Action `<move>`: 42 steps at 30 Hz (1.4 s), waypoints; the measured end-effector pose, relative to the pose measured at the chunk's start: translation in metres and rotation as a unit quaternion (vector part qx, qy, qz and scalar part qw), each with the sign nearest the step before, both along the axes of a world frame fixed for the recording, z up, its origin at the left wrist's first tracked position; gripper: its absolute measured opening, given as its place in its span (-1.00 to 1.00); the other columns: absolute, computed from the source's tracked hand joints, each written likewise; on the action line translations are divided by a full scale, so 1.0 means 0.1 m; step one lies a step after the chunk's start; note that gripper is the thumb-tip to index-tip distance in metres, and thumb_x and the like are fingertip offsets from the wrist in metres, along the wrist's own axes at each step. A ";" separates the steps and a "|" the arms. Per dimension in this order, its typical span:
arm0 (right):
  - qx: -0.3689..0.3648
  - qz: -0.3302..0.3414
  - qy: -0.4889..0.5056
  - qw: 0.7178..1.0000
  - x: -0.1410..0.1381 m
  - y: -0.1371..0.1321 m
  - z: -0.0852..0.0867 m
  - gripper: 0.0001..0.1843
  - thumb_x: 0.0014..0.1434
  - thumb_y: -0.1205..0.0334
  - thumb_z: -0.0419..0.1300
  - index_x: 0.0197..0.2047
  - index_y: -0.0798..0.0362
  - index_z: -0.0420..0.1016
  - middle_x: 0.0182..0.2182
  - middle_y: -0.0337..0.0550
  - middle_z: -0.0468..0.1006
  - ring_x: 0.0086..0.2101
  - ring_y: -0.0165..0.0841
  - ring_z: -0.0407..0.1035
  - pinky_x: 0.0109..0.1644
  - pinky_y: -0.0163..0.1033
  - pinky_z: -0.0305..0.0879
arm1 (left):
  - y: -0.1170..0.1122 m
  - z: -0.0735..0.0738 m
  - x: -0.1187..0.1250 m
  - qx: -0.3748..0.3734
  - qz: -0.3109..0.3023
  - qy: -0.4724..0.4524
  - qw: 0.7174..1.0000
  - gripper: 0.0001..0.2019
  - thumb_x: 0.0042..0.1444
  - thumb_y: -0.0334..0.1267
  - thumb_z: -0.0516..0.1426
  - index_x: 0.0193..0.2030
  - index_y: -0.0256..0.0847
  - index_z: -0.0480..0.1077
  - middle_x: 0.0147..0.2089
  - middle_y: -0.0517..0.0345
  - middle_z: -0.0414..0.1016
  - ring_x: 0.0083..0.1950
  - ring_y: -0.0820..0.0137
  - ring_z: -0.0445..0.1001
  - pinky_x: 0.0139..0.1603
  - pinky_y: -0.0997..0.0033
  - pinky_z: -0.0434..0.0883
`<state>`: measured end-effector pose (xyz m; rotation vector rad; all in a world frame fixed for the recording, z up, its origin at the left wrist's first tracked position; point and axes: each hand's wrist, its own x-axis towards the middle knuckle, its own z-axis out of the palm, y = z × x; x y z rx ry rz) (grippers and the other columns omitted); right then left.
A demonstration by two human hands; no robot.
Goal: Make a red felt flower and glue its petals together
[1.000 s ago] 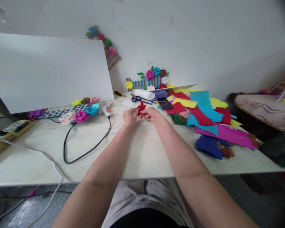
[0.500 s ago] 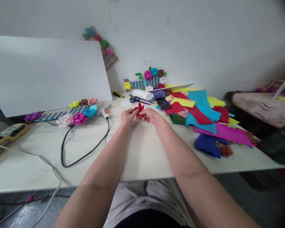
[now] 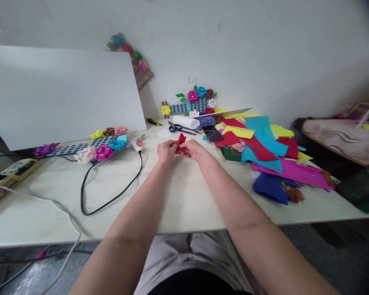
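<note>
A small red paper flower [image 3: 181, 140] is pinched between my two hands above the middle of the table. My left hand [image 3: 166, 152] grips its left side, and my right hand [image 3: 193, 150] holds it from the right; fingers cover much of its lower part. Just beyond the hands lie dark-handled scissors [image 3: 176, 129] and a white roll [image 3: 186, 122]. Left of my hands rests a glue gun [image 3: 136, 144] with a black cord [image 3: 82, 192].
Coloured crepe paper sheets [image 3: 261, 135] are heaped on the right of the table [image 3: 190, 205]. Flower-decorated woven strips [image 3: 76, 148] lie at left before a white board [image 3: 64, 94]. A power strip [image 3: 15, 176] sits at the left edge. A yellow cutter [image 3: 153, 121] lies behind.
Both hands stay in place on the red flower, with its petals slightly shifted between the fingers. The whole view has moved a little.
</note>
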<state>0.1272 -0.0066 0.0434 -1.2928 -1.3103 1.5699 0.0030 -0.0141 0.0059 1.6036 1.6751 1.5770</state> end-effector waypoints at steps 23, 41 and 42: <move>0.022 0.057 0.019 0.998 0.11 -0.06 0.07 -0.82 0.12 0.47 0.13 -0.50 0.19 0.45 -0.64 -0.16 0.54 -0.67 -0.56 0.25 -0.63 -0.46 -0.02 | -0.06 0.03 0.03 -0.037 -0.157 -0.322 0.933 -0.70 -0.27 -0.08 0.31 -0.48 -0.27 0.43 -0.62 0.18 0.43 -0.57 0.46 0.36 -0.46 0.44 0.31; -0.021 0.015 -0.015 1.000 0.07 -0.03 0.06 -0.80 0.15 0.29 0.09 -0.44 0.19 0.46 -0.63 -0.08 0.55 -0.69 -0.49 0.29 -0.66 -0.41 0.00 | -0.01 0.02 0.07 -0.006 -0.070 -0.165 0.984 -0.78 -0.07 -0.14 0.22 -0.52 -0.28 0.49 -0.57 0.16 0.46 -0.51 0.44 0.38 -0.46 0.49 0.26; -0.017 0.005 -0.018 1.000 0.06 -0.04 0.07 -0.82 0.14 0.31 0.10 -0.44 0.19 0.45 -0.64 -0.09 0.55 -0.69 -0.49 0.29 -0.65 -0.41 0.00 | -0.02 0.02 0.07 -0.005 -0.071 -0.153 0.986 -0.78 -0.05 -0.15 0.21 -0.53 -0.27 0.49 -0.57 0.16 0.47 -0.50 0.44 0.38 -0.45 0.49 0.26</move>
